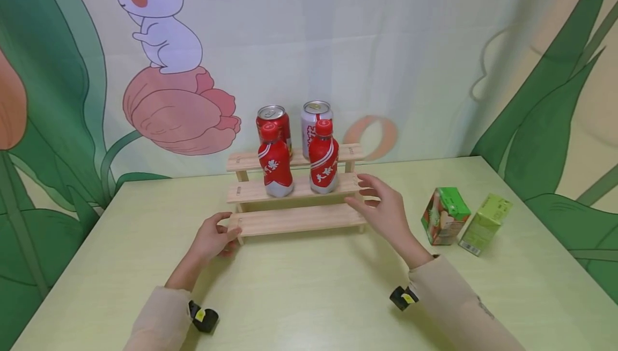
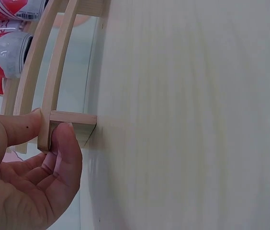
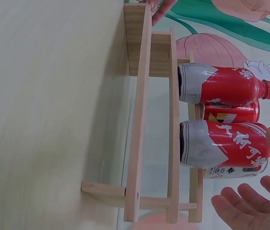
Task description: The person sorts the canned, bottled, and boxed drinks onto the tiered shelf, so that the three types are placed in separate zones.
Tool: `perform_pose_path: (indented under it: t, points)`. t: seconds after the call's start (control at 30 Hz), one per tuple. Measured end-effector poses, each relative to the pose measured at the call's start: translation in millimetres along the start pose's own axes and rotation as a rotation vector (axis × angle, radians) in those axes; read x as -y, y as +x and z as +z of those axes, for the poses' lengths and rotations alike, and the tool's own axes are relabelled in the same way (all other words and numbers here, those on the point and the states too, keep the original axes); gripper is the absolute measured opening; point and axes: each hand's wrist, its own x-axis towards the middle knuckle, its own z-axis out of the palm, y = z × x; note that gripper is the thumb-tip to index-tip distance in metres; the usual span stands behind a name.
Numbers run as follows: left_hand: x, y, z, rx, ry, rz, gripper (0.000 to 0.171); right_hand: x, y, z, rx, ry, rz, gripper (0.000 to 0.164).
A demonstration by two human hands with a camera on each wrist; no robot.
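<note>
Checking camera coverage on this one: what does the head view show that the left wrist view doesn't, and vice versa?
Only the head view: the right hand, the green-topped carton, the light green carton and the bottles' red caps.

Only the left wrist view: clear detail of a fingertip beside the leg under the lowest shelf, too small to make out from the head.

Both: the left hand gripping that shelf's end, plus the two red bottles.
</note>
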Motion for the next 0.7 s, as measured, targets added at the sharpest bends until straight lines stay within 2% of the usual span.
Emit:
perform_pose_path:
  t: [0.7]
  points:
    - [3.6, 2.2, -0.5, 0.002, 0.01, 0.016, 0.056, -23.2, -26.2, -42.6, -0.03, -0.142, 0.008, 0.056]
